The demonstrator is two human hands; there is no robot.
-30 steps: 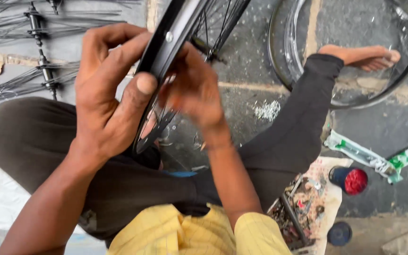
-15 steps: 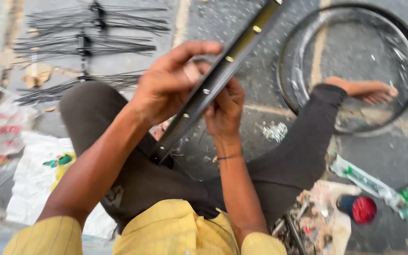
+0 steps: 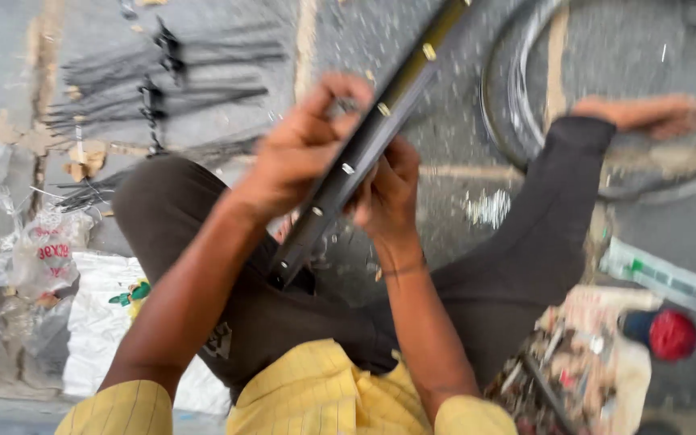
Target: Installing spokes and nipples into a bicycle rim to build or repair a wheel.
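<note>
Running diagonally from frame centre to the top, the black wheel rim rests its lower end on the lap, so the left hand grip clamps over it while the right hand pinches it from beneath, steadying it.

Two hands, two wheel rims, three spoke bundles.

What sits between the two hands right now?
In the head view, the dark wheel rim runs diagonally between the left hand and right hand, both gripping it.
</note>
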